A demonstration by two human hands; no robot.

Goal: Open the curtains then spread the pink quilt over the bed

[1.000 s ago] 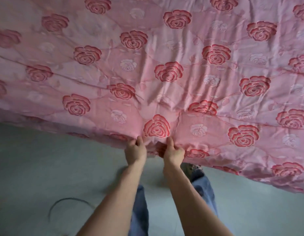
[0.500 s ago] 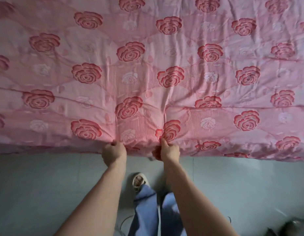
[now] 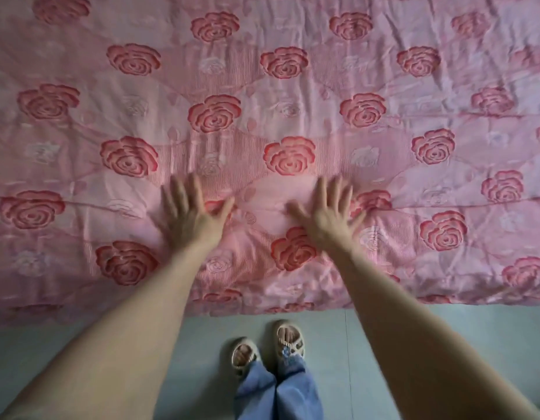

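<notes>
Splayed hands (image 3: 199, 213) on pink quilt (image 3: 293, 101)

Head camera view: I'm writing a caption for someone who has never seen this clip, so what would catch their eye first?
The pink quilt with its big red roses fills the upper two thirds of the view, lying spread out with light creases. On it, near the middle, the left hand and right hand lie open with fingers fanned, slightly blurred. Below the quilt's near edge, sandalled feet stand on a grey floor.
</notes>
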